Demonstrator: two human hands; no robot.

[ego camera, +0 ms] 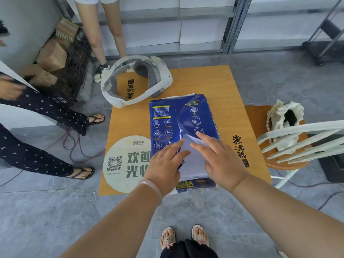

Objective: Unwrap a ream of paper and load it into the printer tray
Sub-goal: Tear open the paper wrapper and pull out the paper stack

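Ream (183,127): blue wrapper torn open down the near half, white paper (193,164) exposed; lies flat on table (214,81).
Left hand (165,164): open, fingers spread on wrapper.
Right hand (221,161): open, flat on paper.

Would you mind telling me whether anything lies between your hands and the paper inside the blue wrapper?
Only in part. The blue wrapper is torn open at the near end, so the white paper is bare there, and the left hand and right hand rest at that opening. Farther back the wrapper covers the ream.
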